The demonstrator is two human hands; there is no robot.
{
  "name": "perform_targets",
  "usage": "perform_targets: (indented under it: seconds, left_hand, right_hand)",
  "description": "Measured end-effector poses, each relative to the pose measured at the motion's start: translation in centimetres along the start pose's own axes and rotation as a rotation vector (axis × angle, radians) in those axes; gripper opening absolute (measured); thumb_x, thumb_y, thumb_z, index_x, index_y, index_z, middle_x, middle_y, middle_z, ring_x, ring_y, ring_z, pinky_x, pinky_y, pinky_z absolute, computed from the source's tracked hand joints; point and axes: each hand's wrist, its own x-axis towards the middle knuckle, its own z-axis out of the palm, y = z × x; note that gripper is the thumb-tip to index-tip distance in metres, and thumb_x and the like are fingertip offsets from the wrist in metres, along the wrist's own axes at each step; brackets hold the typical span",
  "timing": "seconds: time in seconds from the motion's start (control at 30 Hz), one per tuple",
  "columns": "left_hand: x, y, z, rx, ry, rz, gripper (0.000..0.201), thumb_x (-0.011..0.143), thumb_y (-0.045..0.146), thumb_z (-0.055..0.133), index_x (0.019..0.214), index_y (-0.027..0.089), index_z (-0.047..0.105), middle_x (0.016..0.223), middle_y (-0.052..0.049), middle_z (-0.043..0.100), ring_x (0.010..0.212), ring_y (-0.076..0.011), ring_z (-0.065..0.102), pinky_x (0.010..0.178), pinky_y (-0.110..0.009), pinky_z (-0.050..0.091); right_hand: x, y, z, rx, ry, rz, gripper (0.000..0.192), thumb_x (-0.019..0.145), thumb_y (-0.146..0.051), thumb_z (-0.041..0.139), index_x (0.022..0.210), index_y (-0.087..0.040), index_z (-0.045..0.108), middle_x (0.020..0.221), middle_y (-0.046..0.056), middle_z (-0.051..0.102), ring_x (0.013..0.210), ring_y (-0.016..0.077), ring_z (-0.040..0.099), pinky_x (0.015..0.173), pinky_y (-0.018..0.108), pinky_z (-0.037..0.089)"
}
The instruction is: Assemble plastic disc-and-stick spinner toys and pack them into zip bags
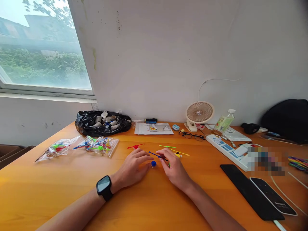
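Blue stick [157,156] pinched by right hand [175,169] (left hand [133,168] beside); blue ball [153,163] between.

Blue stick [157,156] above small blue ball [153,163]

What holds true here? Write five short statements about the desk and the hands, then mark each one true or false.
1. The left hand has a dark watch on its wrist. True.
2. A small blue ball lies on the desk between the two hands. True.
3. The right hand holds the screwdriver. False: the screwdriver lies far back by the wall; the right hand's fingers are on a thin blue stick.
4. The fan stands left of the black bag. False: the fan is to the right of the black bag.
5. A pair of glasses lies in front of the fan. True.
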Motion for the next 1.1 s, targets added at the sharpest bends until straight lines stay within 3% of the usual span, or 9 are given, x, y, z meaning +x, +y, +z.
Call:
perform_targets:
  seconds: [0.07,0.13,0.23,0.37,0.6,0.8,0.93,1.1]
  left_hand:
    - [0.0,0.0,-0.1,0.022,0.132,-0.026,0.024,0.1,0.026,0.062,0.118,0.028,0.077,0.112,-0.011,0.074,0.105,-0.0285,0.063,0.097,-0.042,0.048]
    - [0.0,-0.2,-0.1,0.033,0.174,-0.041,0.026,0.099,0.028,0.064,0.123,0.029,0.075,0.12,-0.011,0.073,0.113,-0.03,0.062,0.101,-0.043,0.047]
    - [-0.2,-0.7,0.1,-0.001,0.078,-0.031,0.027,0.101,0.03,0.063,0.125,0.028,0.075,0.113,-0.01,0.076,0.105,-0.0278,0.064,0.094,-0.04,0.05]
    - [-0.4,-1.7,0.7,-0.007,0.011,-0.023,0.024,0.106,0.027,0.054,0.115,0.024,0.076,0.097,-0.008,0.075,0.088,-0.021,0.066,0.081,-0.032,0.052]
    - [-0.4,-2.6,0.7,0.044,-0.041,0.034,0.022,0.105,0.018,0.052,0.108,0.022,0.074,0.101,-0.006,0.075,0.094,-0.0189,0.067,0.086,-0.03,0.054]
    - [-0.3,-1.6,0.5,0.08,-0.058,0.033,0.023,0.106,0.02,0.051,0.112,0.022,0.073,0.1,-0.007,0.074,0.094,-0.0202,0.066,0.086,-0.031,0.053]
    - [-0.2,-0.9,0.3,0.108,-0.138,0.042,0.03,0.106,0.018,0.047,0.123,0.025,0.071,0.105,-0.007,0.073,0.098,-0.0219,0.064,0.088,-0.033,0.052]
    - [-0.2,-0.5,0.3,0.112,-0.177,0.021,0.023,0.102,0.02,0.057,0.121,0.025,0.067,0.11,-0.007,0.071,0.104,-0.024,0.063,0.092,-0.037,0.052]
  right_hand:
    - [-0.1,-0.1,0.3,0.013,-0.031,-0.006,0.023,0.102,-0.011,0.051,0.113,-0.024,0.066,0.112,0.008,0.066,0.106,0.0227,0.065,0.095,0.037,0.055]
    - [-0.2,-0.2,0.5,0.003,-0.045,-0.023,0.02,0.102,-0.011,0.052,0.106,-0.023,0.067,0.112,0.008,0.065,0.106,0.0224,0.065,0.095,0.036,0.054]
    - [-0.3,-0.2,0.7,-0.047,-0.061,-0.051,0.02,0.102,-0.011,0.052,0.106,-0.023,0.068,0.115,0.008,0.064,0.107,0.0217,0.065,0.095,0.035,0.053]
    - [-0.2,-0.1,0.6,-0.163,-0.098,-0.059,0.02,0.101,-0.01,0.056,0.104,-0.022,0.07,0.104,0.006,0.069,0.093,0.0206,0.067,0.085,0.033,0.053]
    - [-0.3,0.6,0.0,-0.245,-0.17,-0.112,0.026,0.098,-0.002,0.056,0.101,-0.022,0.072,0.098,0.004,0.075,0.092,0.0207,0.066,0.088,0.036,0.047]
    - [-0.5,0.7,-0.3,-0.218,-0.182,-0.102,0.025,0.097,-0.002,0.058,0.098,-0.022,0.072,0.098,0.003,0.074,0.092,0.0199,0.065,0.089,0.036,0.046]
    - [-0.5,0.8,-0.2,-0.186,-0.199,-0.075,0.027,0.096,0.0,0.057,0.097,-0.022,0.072,0.099,0.003,0.073,0.093,0.0195,0.065,0.09,0.035,0.046]
    - [-0.6,1.0,-0.2,-0.134,-0.209,-0.023,0.027,0.094,0.001,0.056,0.095,-0.022,0.072,0.1,0.003,0.071,0.094,0.02,0.064,0.089,0.034,0.047]
